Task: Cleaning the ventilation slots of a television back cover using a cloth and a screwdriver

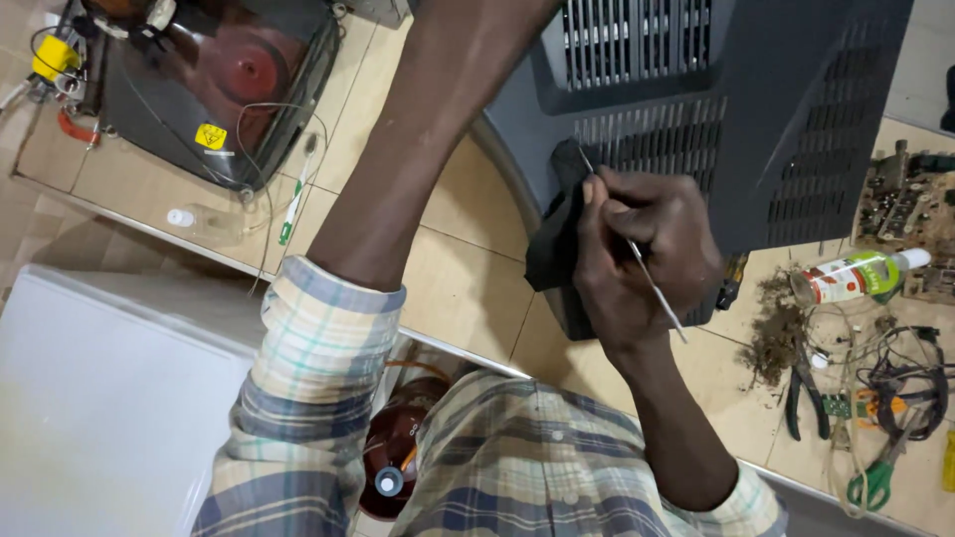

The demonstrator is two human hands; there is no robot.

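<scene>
Rod [637,254], thin and stiff, is pinched in the right hand [642,254] with a dark cloth [557,234] bunched beneath, tip at the grille of the grey TV shell [796,119]. It looks light but slippery, so a grip near mid-length suits. The left hand is out of view past the shell's top. Pliers [806,393] lie farther right.

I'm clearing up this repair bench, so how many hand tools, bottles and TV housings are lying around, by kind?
Hand tools: 3, thin metal pick in the right hand, dark-handled pliers, green-handled pliers
Bottles: 2, green-labelled bottle, small clear bottle
TV housings: 2, grey vented back cover, open set
Total: 7
</scene>
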